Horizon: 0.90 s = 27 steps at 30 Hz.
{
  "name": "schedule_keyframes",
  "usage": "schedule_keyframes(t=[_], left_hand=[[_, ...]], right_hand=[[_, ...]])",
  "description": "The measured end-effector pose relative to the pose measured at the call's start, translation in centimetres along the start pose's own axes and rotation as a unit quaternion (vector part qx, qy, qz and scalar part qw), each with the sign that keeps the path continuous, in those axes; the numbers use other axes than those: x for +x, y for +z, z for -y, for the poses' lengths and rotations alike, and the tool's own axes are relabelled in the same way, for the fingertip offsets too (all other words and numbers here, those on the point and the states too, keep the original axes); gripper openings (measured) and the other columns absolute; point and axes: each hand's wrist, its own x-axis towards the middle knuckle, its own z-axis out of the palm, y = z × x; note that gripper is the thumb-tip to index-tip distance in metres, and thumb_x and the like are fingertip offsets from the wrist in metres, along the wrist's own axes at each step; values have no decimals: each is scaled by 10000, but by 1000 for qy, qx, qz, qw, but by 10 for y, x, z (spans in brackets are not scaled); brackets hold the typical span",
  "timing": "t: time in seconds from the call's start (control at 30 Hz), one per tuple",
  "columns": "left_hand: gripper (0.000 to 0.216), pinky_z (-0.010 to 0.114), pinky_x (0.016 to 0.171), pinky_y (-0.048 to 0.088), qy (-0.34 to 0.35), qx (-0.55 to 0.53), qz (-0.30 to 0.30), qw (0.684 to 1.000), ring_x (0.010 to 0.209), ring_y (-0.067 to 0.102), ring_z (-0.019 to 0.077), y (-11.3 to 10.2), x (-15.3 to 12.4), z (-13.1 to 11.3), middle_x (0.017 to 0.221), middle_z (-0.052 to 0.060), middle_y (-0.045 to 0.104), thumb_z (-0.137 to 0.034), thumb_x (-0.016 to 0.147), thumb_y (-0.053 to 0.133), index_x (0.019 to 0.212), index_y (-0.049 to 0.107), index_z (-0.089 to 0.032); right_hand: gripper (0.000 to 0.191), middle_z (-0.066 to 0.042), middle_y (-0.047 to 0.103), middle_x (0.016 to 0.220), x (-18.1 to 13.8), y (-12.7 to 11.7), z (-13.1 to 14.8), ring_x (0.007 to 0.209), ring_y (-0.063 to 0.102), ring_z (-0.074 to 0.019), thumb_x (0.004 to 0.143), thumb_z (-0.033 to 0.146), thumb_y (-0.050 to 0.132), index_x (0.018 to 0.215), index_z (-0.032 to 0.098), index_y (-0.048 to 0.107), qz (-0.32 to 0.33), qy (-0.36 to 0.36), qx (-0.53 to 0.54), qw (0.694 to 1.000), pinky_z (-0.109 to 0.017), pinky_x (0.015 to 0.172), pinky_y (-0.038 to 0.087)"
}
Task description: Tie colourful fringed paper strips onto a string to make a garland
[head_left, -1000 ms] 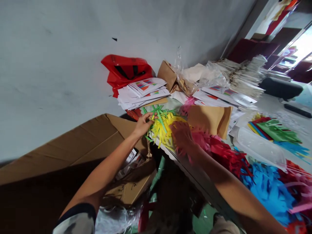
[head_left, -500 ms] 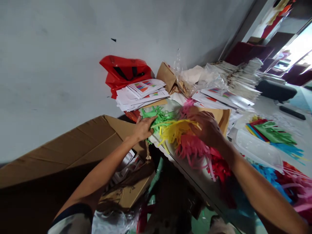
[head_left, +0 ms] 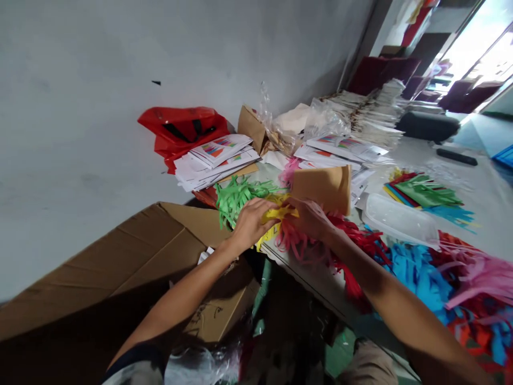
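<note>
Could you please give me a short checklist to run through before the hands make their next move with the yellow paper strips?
1. Left-hand grip on the yellow paper strips: ok, fingers and thumb close on them.
2. Right-hand grip secure: cannot tell; it meets the yellow strips, but its hold is partly hidden.
3. Green paper strips well away from the hands: not ok, they lie right beside the left one.
4. Pink paper strips well away from the hands: not ok, they lie close by the right one.
5. Clear plastic tray apart from both hands: ok, off to the right.
</note>
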Motion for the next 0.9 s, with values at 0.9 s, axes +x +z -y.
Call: schedule_keyframes(t=[0.9], left_hand=[[308,389,960,472,38,70,30,996,931,699,213,-11,0,8,965,48,783,-474,1051,573,1059,775,-241]], right_hand=[[235,-77,757,1087,-21,-11,26,1195,602,-336,941,387,619,1134,368,751,-73,-16,29,997,-518,1087,404]])
